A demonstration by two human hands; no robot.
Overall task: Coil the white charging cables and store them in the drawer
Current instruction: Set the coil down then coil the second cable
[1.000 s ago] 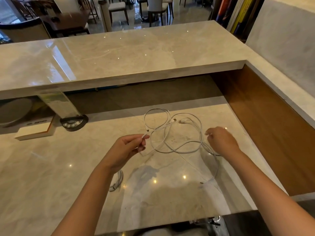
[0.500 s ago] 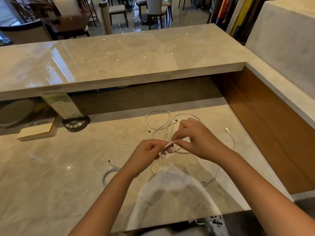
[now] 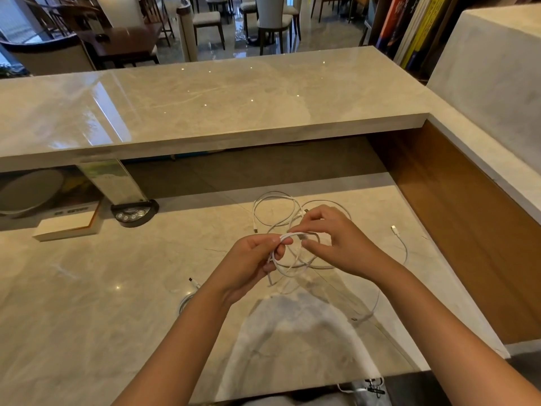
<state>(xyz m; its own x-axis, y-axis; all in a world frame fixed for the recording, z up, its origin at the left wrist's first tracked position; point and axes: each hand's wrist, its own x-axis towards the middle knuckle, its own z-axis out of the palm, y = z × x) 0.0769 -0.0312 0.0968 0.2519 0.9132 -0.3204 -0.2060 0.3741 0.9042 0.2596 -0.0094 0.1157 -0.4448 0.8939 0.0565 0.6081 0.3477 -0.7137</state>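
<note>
Both hands, left [image 3: 251,260], right [image 3: 336,238], pinching white cable [image 3: 295,236] (partly looped), above counter [image 3: 87,303]

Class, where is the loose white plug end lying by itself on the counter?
In the head view, the plug end lies on the marble counter, right of the right hand, near the wooden side panel.

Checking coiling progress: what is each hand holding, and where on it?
Both hold one white cable. The left hand pinches its gathered loops at the top; the right hand pinches the strand beside that grip.
</note>
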